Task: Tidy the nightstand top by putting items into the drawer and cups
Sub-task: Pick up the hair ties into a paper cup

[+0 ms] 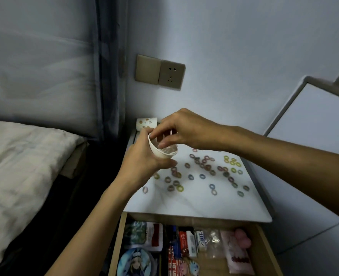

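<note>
Bedroom corner, white nightstand top (194, 204) littered with little coloured rings (202, 176), and the drawer (264, 242) below is open. On the head cam the left hand (142, 162) grips a white cup (156, 150) held just above the top's back-left corner and tipped toward the right hand (184, 130). That hand's curled fingers dip into the cup's mouth, can't tell if they're pinching anything. I'd keep the cup low and steady, and only let go once the fingertips are past the rim.

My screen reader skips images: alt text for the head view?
A left hand holds a tilted white cup over the nightstand; the right hand reaches into it. Small coloured rings lie scattered on top, drawer open below.
</note>
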A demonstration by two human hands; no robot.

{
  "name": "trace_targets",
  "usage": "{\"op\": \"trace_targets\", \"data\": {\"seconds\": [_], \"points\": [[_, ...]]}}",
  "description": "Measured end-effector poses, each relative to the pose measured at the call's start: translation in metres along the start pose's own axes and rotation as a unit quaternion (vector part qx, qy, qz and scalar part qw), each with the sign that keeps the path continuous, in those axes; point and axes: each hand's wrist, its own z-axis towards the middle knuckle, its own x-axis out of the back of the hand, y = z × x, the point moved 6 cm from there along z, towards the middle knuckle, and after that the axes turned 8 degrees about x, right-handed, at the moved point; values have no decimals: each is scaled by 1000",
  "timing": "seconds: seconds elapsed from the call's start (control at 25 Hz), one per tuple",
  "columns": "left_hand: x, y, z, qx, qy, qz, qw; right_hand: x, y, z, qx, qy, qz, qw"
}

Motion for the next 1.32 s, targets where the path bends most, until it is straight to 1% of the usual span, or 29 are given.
{"op": "trace_targets", "data": {"seconds": [0.08,0.16,0.2,0.28,0.32,0.4,0.44,0.52,0.6,0.64,0.72,0.76,0.8,0.84,0.92,1.0,1.12,1.2,1.32], "points": [[-9,1,-5,2,-12,-9,1000,6,8,-22,-43,55,35,997],[-19,2,-11,6,-21,-25,999,7,22,-57,-117,124,77,982],[-25,3,-14,4,-31,-32,999,2,28,-78,-163,147,98,971],[-42,8,-22,-8,-68,-34,997,-18,35,-113,-240,154,186,940],[-52,9,-27,-12,-93,-36,995,-28,35,-129,-262,155,244,921],[-73,9,-39,-26,-147,-44,988,-44,30,-153,-281,166,324,888],[-85,8,-47,-35,-169,-43,984,-50,29,-165,-286,174,333,882],[-105,1,-60,-48,-199,1,979,-63,26,-190,-301,179,309,884],[-126,-4,-73,-50,-236,98,966,-78,27,-218,-332,178,268,887],[-135,-6,-79,-36,-267,131,954,-85,29,-232,-347,175,242,889],[-150,-7,-93,18,-315,131,940,-100,33,-259,-356,160,214,895],[-156,-8,-99,44,-313,127,940,-110,36,-272,-357,152,213,897],[-161,-10,-104,56,-295,142,943,-121,38,-283,-361,144,214,896],[-166,-15,-109,56,-274,177,944,-131,40,-292,-361,138,209,898],[-182,-29,-122,63,-266,220,937,-153,37,-306,-353,124,216,902],[-196,-46,-136,80,-274,233,930,-173,29,-314,-347,75,259,898],[-213,-69,-151,94,-281,259,919,-180,26,-324,-347,2,270,898],[-224,-85,-161,105,-290,281,909,-172,32,-332,-359,6,248,900],[-235,-106,-173,114,-300,310,895,-159,40,-342,-371,58,249,893]]}}
